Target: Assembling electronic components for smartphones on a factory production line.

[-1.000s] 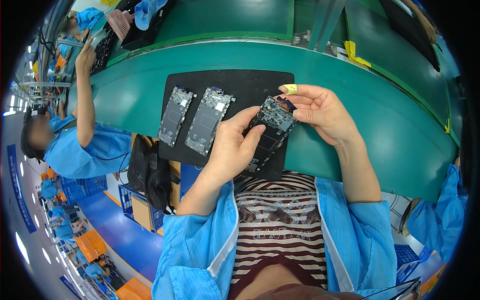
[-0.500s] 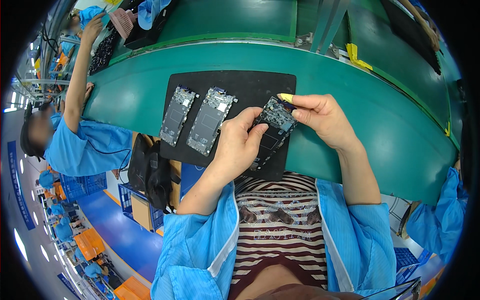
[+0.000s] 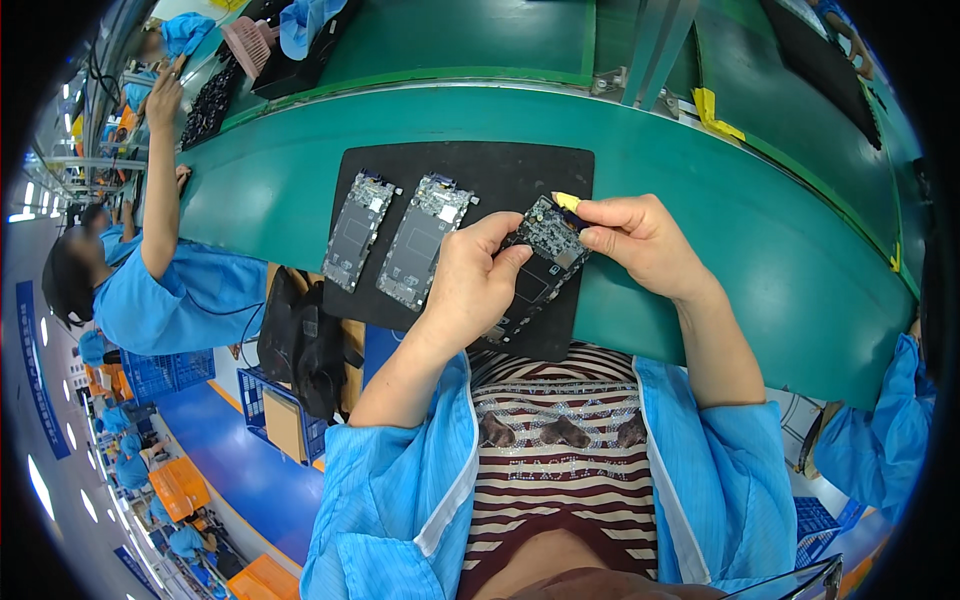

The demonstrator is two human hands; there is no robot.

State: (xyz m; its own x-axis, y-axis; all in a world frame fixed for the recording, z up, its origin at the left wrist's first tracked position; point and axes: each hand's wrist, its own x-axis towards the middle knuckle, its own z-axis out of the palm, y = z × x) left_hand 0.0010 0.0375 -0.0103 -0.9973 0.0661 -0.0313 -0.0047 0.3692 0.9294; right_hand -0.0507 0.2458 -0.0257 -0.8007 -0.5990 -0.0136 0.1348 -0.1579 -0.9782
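My left hand (image 3: 472,275) is closed on a dark circuit board (image 3: 548,246), gripping its left edge between thumb and fingers. The board is tilted over the right part of a black mat (image 3: 490,160); part of it lies behind the hand. At its upper right corner, my right hand (image 3: 640,240) pinches with thumb and index finger. A small yellow piece (image 3: 566,201) shows at that index fingertip; whether it is tape or a finger cover I cannot tell. What lies within the pinch is hidden. Two similar boards, a left one (image 3: 358,232) and a middle one (image 3: 424,243), rest on the mat.
The mat sits on a green workbench (image 3: 780,250). A metal post (image 3: 655,55) and yellow tape (image 3: 712,112) are beyond it. A co-worker in blue (image 3: 180,300) works at the left, near a pink fan (image 3: 248,45). A black bag (image 3: 300,345) hangs below the bench edge.
My right fingertips have shifted slightly left and down at the board's corner, and the yellow piece with them. My left hand keeps its hold. The co-worker's raised hand has come down a little.
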